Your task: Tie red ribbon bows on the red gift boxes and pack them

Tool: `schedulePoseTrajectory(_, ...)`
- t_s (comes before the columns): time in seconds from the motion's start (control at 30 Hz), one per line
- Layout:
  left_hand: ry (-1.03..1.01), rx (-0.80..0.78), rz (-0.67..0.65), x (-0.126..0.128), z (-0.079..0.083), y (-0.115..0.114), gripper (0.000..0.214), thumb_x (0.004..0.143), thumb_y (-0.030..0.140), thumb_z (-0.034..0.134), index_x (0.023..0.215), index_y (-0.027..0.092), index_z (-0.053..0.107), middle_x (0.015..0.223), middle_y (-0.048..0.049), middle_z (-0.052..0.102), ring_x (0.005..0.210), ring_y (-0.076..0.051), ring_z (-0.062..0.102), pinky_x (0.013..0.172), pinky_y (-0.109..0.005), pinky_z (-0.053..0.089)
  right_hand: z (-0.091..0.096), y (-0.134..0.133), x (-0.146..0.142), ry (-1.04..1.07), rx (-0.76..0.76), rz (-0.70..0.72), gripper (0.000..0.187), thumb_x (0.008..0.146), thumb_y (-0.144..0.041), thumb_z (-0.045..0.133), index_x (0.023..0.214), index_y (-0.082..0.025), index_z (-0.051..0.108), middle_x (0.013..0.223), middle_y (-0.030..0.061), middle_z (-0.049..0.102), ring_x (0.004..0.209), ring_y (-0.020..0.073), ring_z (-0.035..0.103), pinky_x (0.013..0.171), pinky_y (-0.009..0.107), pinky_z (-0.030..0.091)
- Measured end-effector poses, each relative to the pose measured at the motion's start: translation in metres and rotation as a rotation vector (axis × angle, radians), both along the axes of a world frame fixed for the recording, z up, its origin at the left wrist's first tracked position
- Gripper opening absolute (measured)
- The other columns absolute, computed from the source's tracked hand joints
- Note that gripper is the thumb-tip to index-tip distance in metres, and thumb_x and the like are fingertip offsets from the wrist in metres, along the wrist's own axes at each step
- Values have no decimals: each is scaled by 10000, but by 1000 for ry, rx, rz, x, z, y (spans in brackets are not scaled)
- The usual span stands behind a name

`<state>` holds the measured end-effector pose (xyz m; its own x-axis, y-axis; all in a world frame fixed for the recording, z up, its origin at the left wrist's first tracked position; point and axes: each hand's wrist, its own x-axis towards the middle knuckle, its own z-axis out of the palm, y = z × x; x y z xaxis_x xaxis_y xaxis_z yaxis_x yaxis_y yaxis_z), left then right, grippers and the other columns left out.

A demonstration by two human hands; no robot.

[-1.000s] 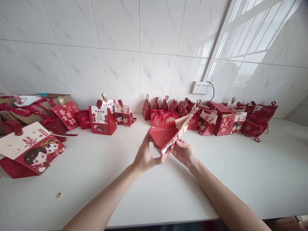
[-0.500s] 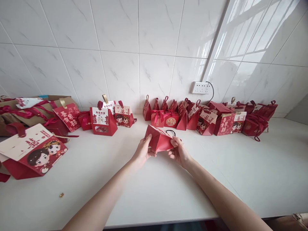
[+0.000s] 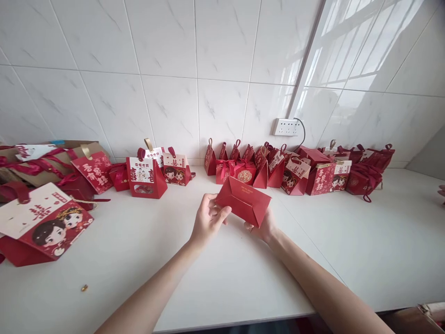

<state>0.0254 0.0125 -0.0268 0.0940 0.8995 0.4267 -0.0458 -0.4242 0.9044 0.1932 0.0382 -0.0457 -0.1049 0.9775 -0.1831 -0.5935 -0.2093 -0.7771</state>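
Note:
Between my two hands is a red paper gift box (image 3: pixel 243 200), held above the white table with its folded base facing me and small gold lettering near the far edge. My left hand (image 3: pixel 209 218) grips its left end, thumb on the base and fingers behind. On the right, my right hand (image 3: pixel 264 226) supports the box from beneath; most of its fingers are hidden behind the box. Just beyond it stand red boxes with ribbon bows, one of them a box with a round gold emblem (image 3: pixel 244 175).
Several red gift boxes line the tiled wall, including a windowed box (image 3: pixel 147 178). A large box with two cartoon faces (image 3: pixel 52 227) lies at the left, before a ribbon-filled carton (image 3: pixel 52 162). A power strip (image 3: pixel 287 127) is on the wall. Another person's fingers (image 3: pixel 442 190) show at the right edge.
The gift box has been turned so that its base now faces me. My right hand has shifted beneath it, and another person's fingers have appeared at the right edge.

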Motion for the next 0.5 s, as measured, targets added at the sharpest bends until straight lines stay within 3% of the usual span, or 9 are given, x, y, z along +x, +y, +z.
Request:
schedulePoseTrajectory(0.13, 70, 9, 61, -8, -11, 15, 338, 764, 463, 600, 907, 202, 440, 752, 19, 614, 486, -83, 560, 526, -248, 488, 2, 5, -1, -63, 51, -13, 227, 709, -442, 504, 730, -216, 500, 452, -57, 475, 325, 96, 426, 282, 187, 302)
schedulePoseTrajectory(0.23, 84, -44, 153, -16, -19, 28, 361, 722, 484, 574, 910, 198, 461, 664, 53, 555, 452, -91, 543, 485, -246, 476, 20, 9, 3, -158, 73, -68, 214, 743, -425, 475, 769, -213, 462, 480, -63, 483, 310, 91, 440, 271, 180, 310)
schedulePoseTrajectory(0.37, 161, -105, 226, -22, -18, 34, 337, 658, 443, 572, 884, 200, 511, 627, 66, 546, 431, -87, 525, 478, -240, 476, 81, 5, 41, -313, 121, -155, 166, 790, -361, 510, 844, -221, 437, 529, -73, 517, 317, 123, 506, 280, 207, 380)
schedulePoseTrajectory(0.43, 268, -134, 235, -22, -12, 34, 276, 648, 421, 550, 817, 203, 555, 612, 62, 558, 456, -88, 535, 495, -230, 480, 123, -13, 83, -405, 149, -210, 177, 807, -357, 546, 865, -209, 468, 547, -62, 540, 335, 133, 529, 264, 196, 356)
schedulePoseTrajectory(0.5, 394, -152, 235, -20, -9, 35, 243, 615, 406, 530, 754, 213, 583, 589, 61, 583, 488, -100, 560, 506, -221, 473, 162, -47, 136, -710, 249, -253, 211, 863, -376, 495, 914, -172, 512, 585, -30, 596, 342, 115, 532, 277, 173, 340)
